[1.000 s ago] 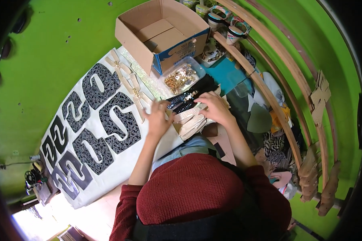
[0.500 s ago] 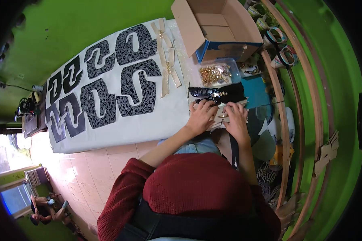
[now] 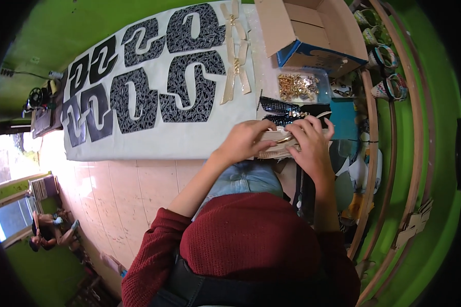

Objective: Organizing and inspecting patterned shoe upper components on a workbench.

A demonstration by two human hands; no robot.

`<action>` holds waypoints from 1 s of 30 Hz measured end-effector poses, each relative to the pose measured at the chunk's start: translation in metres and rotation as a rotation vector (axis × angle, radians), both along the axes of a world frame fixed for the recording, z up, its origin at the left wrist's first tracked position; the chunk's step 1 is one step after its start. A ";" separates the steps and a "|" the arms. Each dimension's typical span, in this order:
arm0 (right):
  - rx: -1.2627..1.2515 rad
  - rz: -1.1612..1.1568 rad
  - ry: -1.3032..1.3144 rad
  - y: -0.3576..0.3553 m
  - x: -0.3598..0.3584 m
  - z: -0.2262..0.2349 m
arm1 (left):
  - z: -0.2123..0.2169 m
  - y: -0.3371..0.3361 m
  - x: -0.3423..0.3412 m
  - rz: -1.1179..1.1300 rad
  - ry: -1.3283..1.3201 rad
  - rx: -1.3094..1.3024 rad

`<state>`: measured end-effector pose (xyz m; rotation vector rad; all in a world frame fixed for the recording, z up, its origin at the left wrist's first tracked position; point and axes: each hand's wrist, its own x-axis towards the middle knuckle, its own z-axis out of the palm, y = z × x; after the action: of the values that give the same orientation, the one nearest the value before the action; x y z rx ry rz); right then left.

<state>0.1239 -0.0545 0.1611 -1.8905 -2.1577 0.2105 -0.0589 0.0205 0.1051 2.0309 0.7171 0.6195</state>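
Holding a stack of pale beige strap pieces between both hands, we're working right at the edge of the white cloth, just above our lap. Our left hand is curled over the near end of the stack with fingers bent down onto it, and our right hand is gripping the far end, fingertips pressing into the top piece where a small gold fitting seems to be sitting. It's too small to say whether it's a buckle or a ring.

Our guess is we're in the middle of fitting hardware onto a strap, or sorting the pieces. The next move probably calls for steady fingertip work and a firm hold on the flexible pieces.

Going outward: at 12 o'clock from the hands, glossy black textured strips are lying on the cloth, with a clear plastic tub of small gold metal bits just beyond. Further up, an open cardboard box is standing with its flaps up. At 11 o'clock, crossed cream straps are lying flat, and stretching off to 10 o'clock are curvy black crackle-patterned cutouts, laid out in rows. Curved wooden hoops are running along at 3 o'clock.
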 end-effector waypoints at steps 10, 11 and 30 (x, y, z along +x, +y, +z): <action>-0.310 0.162 0.304 0.037 -0.084 -0.017 | 0.037 0.022 -0.092 0.020 0.506 0.154; -0.310 0.149 0.305 0.038 -0.089 -0.018 | 0.042 0.027 -0.093 0.007 0.504 0.156; -0.217 -0.609 1.140 0.014 -0.120 -0.190 | -0.096 0.015 -0.104 0.018 -0.010 0.065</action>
<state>0.0042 -0.0400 -0.0284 -1.7332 -0.8087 1.0874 -0.1631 0.0353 0.0094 2.0812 0.7187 0.6707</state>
